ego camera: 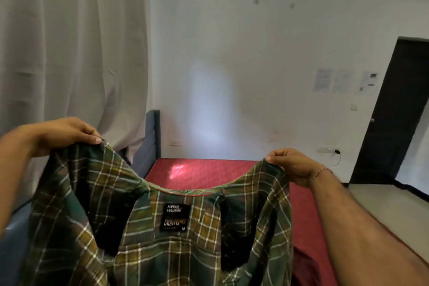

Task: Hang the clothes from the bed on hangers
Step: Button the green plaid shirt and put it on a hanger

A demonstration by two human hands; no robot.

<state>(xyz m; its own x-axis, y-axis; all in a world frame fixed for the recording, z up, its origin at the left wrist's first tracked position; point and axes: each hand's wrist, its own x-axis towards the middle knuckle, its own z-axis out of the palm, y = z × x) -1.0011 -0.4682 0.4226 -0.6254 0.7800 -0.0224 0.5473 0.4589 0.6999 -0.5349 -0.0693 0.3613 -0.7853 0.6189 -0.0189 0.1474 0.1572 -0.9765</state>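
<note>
The shirt (162, 227) is a green plaid with yellow-brown bands and thin white lines, held up spread open in front of the person, above the bed (209, 170). Its inner side faces the camera, showing a black label (175, 217) marked M below the collar. The left hand (67, 132) pinches one shoulder, the right hand (290, 162) pinches the other; a thin bracelet (319, 173) circles the right wrist. The bed has a red quilted cover and a blue headboard (151, 141), with a white curtain (69, 42) behind it at left and a dark door (390, 111) at right.
</note>
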